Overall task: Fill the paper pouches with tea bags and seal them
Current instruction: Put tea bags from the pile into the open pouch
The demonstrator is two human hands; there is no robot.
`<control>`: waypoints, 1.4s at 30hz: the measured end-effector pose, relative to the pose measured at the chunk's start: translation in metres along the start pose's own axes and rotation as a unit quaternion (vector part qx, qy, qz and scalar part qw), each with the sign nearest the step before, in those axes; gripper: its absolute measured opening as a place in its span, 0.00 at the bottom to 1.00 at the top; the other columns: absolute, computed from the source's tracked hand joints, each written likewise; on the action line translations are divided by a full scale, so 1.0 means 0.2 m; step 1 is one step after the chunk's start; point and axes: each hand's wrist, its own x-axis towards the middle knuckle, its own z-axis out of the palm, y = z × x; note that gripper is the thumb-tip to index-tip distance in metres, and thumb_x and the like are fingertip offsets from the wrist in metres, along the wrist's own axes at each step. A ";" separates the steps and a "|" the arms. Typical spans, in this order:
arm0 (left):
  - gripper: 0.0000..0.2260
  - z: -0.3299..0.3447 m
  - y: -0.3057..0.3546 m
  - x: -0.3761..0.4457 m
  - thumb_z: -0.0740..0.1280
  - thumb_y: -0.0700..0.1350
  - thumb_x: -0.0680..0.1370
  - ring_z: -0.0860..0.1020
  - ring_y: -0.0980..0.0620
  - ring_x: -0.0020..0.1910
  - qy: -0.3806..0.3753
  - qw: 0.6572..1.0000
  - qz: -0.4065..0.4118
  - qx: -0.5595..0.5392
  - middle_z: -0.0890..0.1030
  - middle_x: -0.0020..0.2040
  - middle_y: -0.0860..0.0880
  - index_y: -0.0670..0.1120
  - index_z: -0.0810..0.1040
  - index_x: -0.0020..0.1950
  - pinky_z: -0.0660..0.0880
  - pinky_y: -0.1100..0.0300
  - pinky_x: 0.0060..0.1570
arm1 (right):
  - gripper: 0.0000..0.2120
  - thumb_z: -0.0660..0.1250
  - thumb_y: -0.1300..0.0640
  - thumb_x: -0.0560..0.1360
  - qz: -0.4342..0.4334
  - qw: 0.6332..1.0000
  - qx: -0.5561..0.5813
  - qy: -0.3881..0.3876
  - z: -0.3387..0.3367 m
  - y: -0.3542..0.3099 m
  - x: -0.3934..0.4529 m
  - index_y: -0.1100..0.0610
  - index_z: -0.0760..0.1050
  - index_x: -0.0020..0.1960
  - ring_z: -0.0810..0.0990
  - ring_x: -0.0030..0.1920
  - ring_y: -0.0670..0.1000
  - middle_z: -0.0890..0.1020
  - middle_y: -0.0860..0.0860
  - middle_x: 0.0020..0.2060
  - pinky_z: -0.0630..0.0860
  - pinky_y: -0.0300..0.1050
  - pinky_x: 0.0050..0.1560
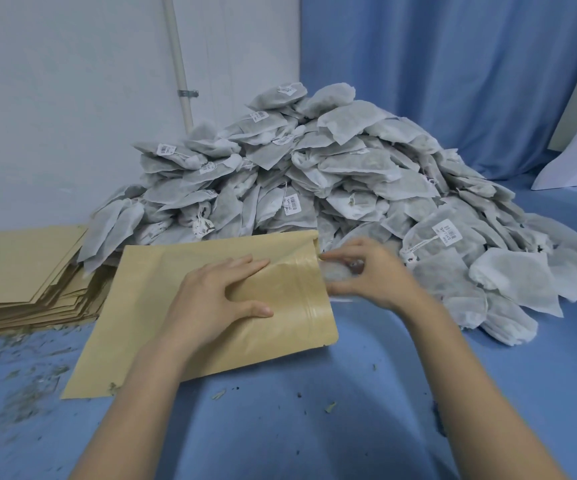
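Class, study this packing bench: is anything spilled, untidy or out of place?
Yes. Loose greenish-grey tea crumbs lie scattered over the blue table surface, thickest at the left below the stack of flat brown paper pouches. It looks like leakage from the white mesh tea bags.

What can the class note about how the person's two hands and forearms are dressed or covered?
Both are bare: the left hand and right hand wear no gloves, rings or watch that can be seen. No sleeves show on either forearm up to the frame edge. The fingers are uncovered, with short nails.

left hand: bare, no sleeve | right hand: bare, no sleeve
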 end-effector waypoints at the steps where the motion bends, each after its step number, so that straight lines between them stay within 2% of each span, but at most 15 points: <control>1: 0.31 0.01 0.02 0.00 0.77 0.57 0.61 0.66 0.62 0.68 -0.004 1.000 0.009 -0.006 0.71 0.68 0.61 0.72 0.69 0.60 0.56 0.71 0.64 | 0.15 0.76 0.59 0.65 -0.014 1.000 -0.010 0.005 0.04 -0.02 0.01 0.54 0.81 0.51 0.76 0.46 0.48 0.75 0.48 0.45 0.74 0.38 0.49; 3: 0.31 0.03 0.05 0.00 0.76 0.59 0.61 0.66 0.65 0.65 -0.010 0.999 0.028 -0.012 0.71 0.67 0.63 0.73 0.68 0.59 0.54 0.78 0.61 | 0.01 0.67 0.62 0.71 0.002 0.999 -0.032 0.005 0.11 -0.05 0.03 0.58 0.77 0.43 0.75 0.41 0.49 0.76 0.49 0.39 0.74 0.36 0.42; 5: 0.30 0.04 0.07 0.00 0.76 0.59 0.61 0.65 0.69 0.62 -0.011 0.999 0.042 -0.024 0.71 0.65 0.65 0.73 0.68 0.59 0.52 0.82 0.58 | 0.10 0.58 0.61 0.78 0.013 0.994 -0.092 -0.049 0.12 -0.04 0.01 0.58 0.70 0.38 0.68 0.34 0.44 0.71 0.47 0.35 0.67 0.28 0.33; 7: 0.30 0.04 0.09 0.00 0.76 0.58 0.61 0.65 0.72 0.61 -0.013 0.998 0.051 -0.036 0.70 0.63 0.68 0.73 0.68 0.58 0.52 0.83 0.57 | 0.09 0.55 0.65 0.79 -0.002 0.984 -0.086 -0.156 0.12 -0.03 0.00 0.64 0.72 0.45 0.62 0.33 0.41 0.70 0.50 0.38 0.65 0.23 0.29; 10: 0.30 0.05 0.10 0.00 0.77 0.57 0.62 0.64 0.71 0.62 -0.026 0.998 0.053 -0.036 0.70 0.64 0.68 0.73 0.68 0.59 0.52 0.83 0.58 | 0.06 0.58 0.69 0.77 0.071 0.970 0.006 -0.233 0.09 -0.08 -0.03 0.63 0.71 0.43 0.69 0.35 0.49 0.72 0.56 0.38 0.64 0.23 0.31; 12: 0.30 0.06 0.10 0.00 0.76 0.58 0.62 0.64 0.67 0.65 -0.026 0.998 0.046 -0.019 0.70 0.67 0.64 0.72 0.68 0.61 0.54 0.77 0.62 | 0.05 0.61 0.67 0.75 0.041 0.981 0.006 -0.190 0.06 -0.07 -0.02 0.62 0.73 0.42 0.73 0.40 0.52 0.75 0.56 0.38 0.66 0.26 0.35; 14: 0.31 0.07 0.09 0.00 0.76 0.58 0.63 0.65 0.62 0.68 -0.018 0.999 0.036 0.003 0.70 0.69 0.61 0.69 0.68 0.63 0.57 0.67 0.67 | 0.05 0.64 0.62 0.74 0.047 0.993 -0.030 -0.104 0.03 -0.02 0.00 0.56 0.78 0.43 0.78 0.45 0.50 0.81 0.50 0.42 0.73 0.36 0.44; 17: 0.31 0.07 0.08 0.00 0.75 0.59 0.64 0.65 0.59 0.70 -0.011 1.000 0.026 0.013 0.70 0.69 0.59 0.66 0.70 0.65 0.58 0.60 0.70 | 0.10 0.66 0.53 0.72 0.146 0.964 -0.217 0.056 -0.03 0.11 0.01 0.55 0.77 0.52 0.76 0.54 0.55 0.79 0.53 0.52 0.74 0.46 0.51; 19: 0.31 0.08 0.08 0.00 0.75 0.59 0.64 0.64 0.59 0.70 -0.014 1.000 0.023 0.013 0.70 0.69 0.59 0.66 0.70 0.65 0.57 0.58 0.71 | 0.20 0.67 0.50 0.72 0.243 0.909 -0.332 0.067 -0.06 0.18 0.00 0.55 0.70 0.61 0.70 0.59 0.60 0.70 0.57 0.60 0.70 0.49 0.55; 22: 0.32 0.08 0.08 0.00 0.75 0.59 0.64 0.64 0.57 0.71 -0.021 1.000 0.018 0.011 0.70 0.70 0.58 0.68 0.67 0.65 0.57 0.54 0.72 | 0.23 0.65 0.51 0.73 0.361 0.859 -0.358 0.060 -0.06 0.25 -0.02 0.58 0.64 0.63 0.67 0.61 0.64 0.65 0.64 0.63 0.66 0.54 0.61; 27: 0.32 0.08 0.08 0.00 0.75 0.59 0.64 0.63 0.57 0.71 -0.023 1.000 0.015 0.005 0.69 0.70 0.59 0.70 0.64 0.63 0.57 0.53 0.72 | 0.20 0.64 0.56 0.74 0.345 0.868 -0.353 0.056 -0.01 0.29 -0.03 0.60 0.62 0.62 0.71 0.60 0.62 0.73 0.62 0.60 0.70 0.50 0.55; 31: 0.31 0.08 0.07 0.00 0.75 0.60 0.64 0.64 0.57 0.71 -0.017 1.000 0.011 0.009 0.70 0.70 0.59 0.70 0.66 0.64 0.57 0.55 0.71 | 0.20 0.63 0.50 0.74 0.267 0.944 -0.168 0.102 0.01 0.22 -0.01 0.58 0.67 0.63 0.76 0.55 0.59 0.78 0.57 0.53 0.69 0.46 0.46; 34: 0.31 0.07 0.05 0.00 0.75 0.59 0.64 0.64 0.58 0.71 -0.005 1.000 0.005 0.003 0.70 0.69 0.59 0.67 0.70 0.65 0.57 0.56 0.71 | 0.16 0.63 0.56 0.73 0.222 0.958 0.048 0.175 -0.04 0.16 0.02 0.54 0.71 0.60 0.77 0.43 0.53 0.79 0.53 0.43 0.70 0.41 0.39; 37: 0.31 0.06 0.04 0.00 0.76 0.58 0.64 0.64 0.58 0.70 0.004 1.000 0.002 0.002 0.70 0.69 0.59 0.65 0.71 0.65 0.57 0.59 0.70 | 0.16 0.63 0.64 0.69 0.232 0.901 0.318 0.181 -0.09 0.14 0.03 0.55 0.72 0.56 0.76 0.35 0.53 0.78 0.53 0.35 0.74 0.45 0.37; 42: 0.30 0.05 0.04 0.00 0.76 0.57 0.63 0.65 0.61 0.69 0.007 1.000 0.001 -0.001 0.71 0.69 0.60 0.66 0.72 0.64 0.58 0.63 0.69 | 0.08 0.60 0.71 0.71 0.226 0.805 0.526 0.152 -0.11 0.08 0.02 0.60 0.67 0.45 0.82 0.30 0.52 0.75 0.57 0.33 0.79 0.44 0.33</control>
